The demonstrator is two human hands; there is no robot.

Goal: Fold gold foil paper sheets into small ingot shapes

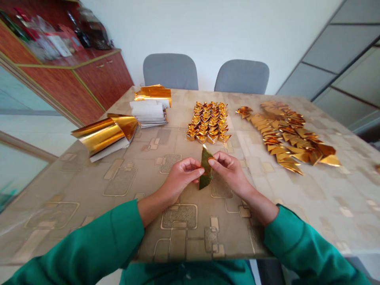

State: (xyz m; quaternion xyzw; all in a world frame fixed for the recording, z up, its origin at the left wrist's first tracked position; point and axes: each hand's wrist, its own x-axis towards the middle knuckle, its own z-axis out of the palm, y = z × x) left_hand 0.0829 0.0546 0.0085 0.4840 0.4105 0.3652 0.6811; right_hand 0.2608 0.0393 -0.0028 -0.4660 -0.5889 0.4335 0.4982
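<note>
A folded piece of gold foil paper (205,174) with pointed ends is held up over the table's near middle. My left hand (184,176) pinches its left side between thumb and fingers. On the other side, my right hand (228,168) grips it with the thumb pressed on the foil. Just beyond my hands stand neat rows of folded gold paper ingots (208,122). To the right lie overlapping lines of flat folded gold foil pieces (285,134).
Curved gold foil sheets (102,136) lie at the left, beside a white-backed paper stack (148,113) with more gold foil (154,94) behind. The patterned tablecloth (118,221) covers the table. Two grey chairs (170,71) stand at the far edge; a wooden cabinet (86,83) is back left.
</note>
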